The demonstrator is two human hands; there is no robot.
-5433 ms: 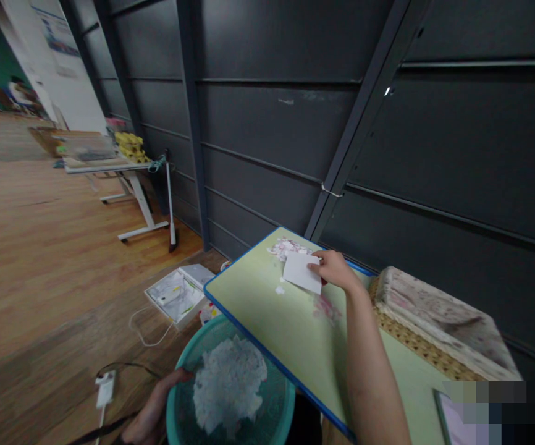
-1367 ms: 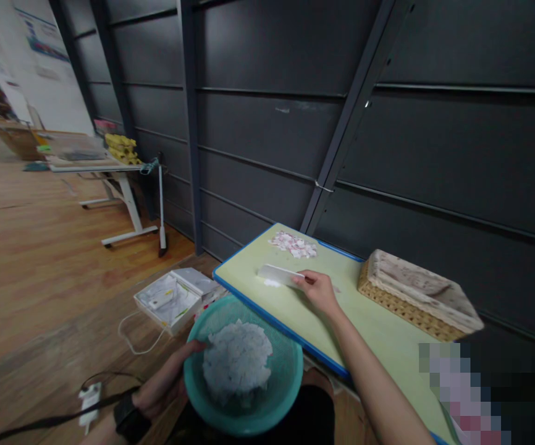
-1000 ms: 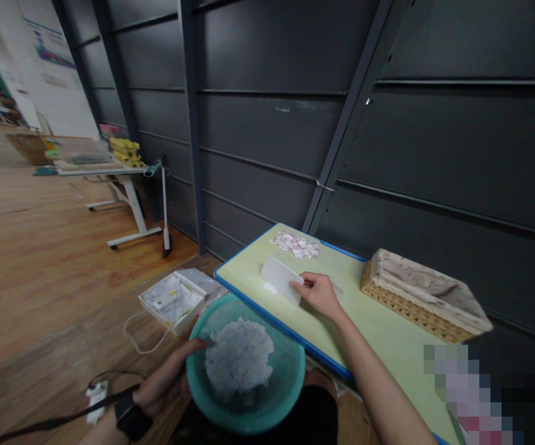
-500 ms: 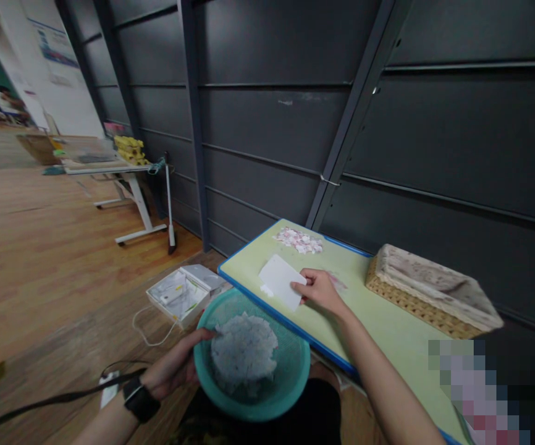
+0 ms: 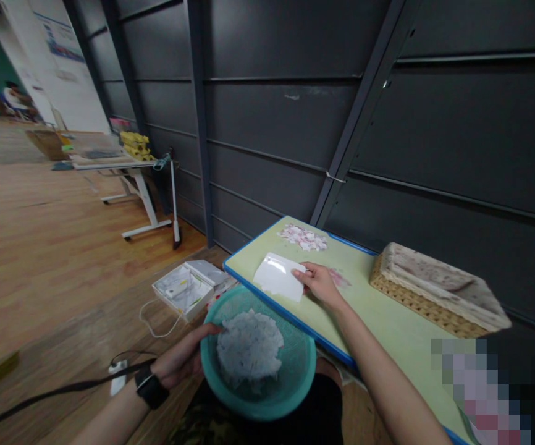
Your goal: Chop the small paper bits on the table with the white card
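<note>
A flat white scraper card [image 5: 280, 277] is pinched in my right hand [image 5: 319, 281], tilted with its lower edge at the table surface near the blue rim. My left hand [image 5: 188, 353] grips the left rim of a green mesh basket [image 5: 298, 377], thumb over the edge. The basket stands over my lap against the table's edge. Inside it lies a clump of pale, bluish-white flaky bits [image 5: 250, 347]. Farther back on the yellow-green table [image 5: 388, 337] is a pile of pinkish-white flakes [image 5: 302, 237].
A lined wicker basket [image 5: 438, 290] stands at the table's right. On the floor left of the green basket is an open white box [image 5: 184, 287] with a cable. A wheeled table [image 5: 110, 162] and a broom [image 5: 175, 204] stand near the dark wall [image 5: 267, 117].
The white card has turned and tipped in my right hand, its face now catching light, and shifted slightly toward the table's near edge. My left hand still holds the basket; the view moved slightly.
</note>
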